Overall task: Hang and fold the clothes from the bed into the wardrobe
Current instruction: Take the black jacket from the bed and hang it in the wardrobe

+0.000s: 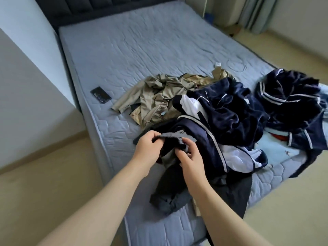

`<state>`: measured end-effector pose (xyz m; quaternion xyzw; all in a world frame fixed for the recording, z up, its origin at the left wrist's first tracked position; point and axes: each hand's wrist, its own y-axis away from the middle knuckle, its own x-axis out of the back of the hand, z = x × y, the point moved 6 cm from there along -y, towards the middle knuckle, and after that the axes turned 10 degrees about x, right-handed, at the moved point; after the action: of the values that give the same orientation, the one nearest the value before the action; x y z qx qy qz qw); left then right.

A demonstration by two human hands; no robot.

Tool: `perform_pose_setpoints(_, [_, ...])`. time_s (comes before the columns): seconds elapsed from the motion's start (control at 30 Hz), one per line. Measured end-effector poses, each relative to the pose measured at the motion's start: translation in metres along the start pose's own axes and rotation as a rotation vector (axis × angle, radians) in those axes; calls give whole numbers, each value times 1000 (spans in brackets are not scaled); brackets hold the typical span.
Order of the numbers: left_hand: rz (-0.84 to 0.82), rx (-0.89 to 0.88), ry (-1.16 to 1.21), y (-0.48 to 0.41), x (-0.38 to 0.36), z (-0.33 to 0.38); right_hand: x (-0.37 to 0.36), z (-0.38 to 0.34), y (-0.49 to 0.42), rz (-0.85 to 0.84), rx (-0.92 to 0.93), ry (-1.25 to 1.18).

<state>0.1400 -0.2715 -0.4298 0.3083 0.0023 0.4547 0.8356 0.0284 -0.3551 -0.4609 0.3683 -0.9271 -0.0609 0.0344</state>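
Sorting is in hand: a dark grey garment is gripped at its top edge by the left hand and the right hand, fingers clamped on the cloth, at the near edge of the bed. Lifting clear of the pile is probably called for next.

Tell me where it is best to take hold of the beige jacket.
Probably the beige jacket is best gripped at its raised folds in the middle, coming from the left, the phone side: there it lies free on the mattress, while its right edge goes under the navy garment.
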Motion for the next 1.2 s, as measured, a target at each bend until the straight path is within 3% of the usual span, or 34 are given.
perform_pose_setpoints(0.07, [11, -5, 28, 14, 19, 14, -8, -18, 11, 7, 46, 9])
perform_pose_setpoints(0.3, [55, -22, 203, 65, 73, 66, -17, -69, 24, -52, 48, 390])
perform_pose_setpoints(0.47, [-116, -110, 463, 97, 70, 128, -6, -127, -2, -107, 116, 512])
perform_pose_setpoints(0.6, [-239, -173, 777, 114, 65, 172, 21, -191, -29, -30, 216, 463])
perform_pose_setpoints(0.8, [-136, -160, 1071, 106, 71, 190, 43, -241, -48, 81, 230, 291])
perform_pose_setpoints(0.97, [11, -145, 851, 95, 53, 176, 37, -284, -43, 34, 270, -90])
perform_pose_setpoints(1.13, [-138, -135, 201, 97, -3, 179, 31, -334, -28, -91, 348, -321])
perform_pose_setpoints(1.2, [-187, -233, 146, 98, -20, 190, 26, -342, -21, -154, 345, -377])
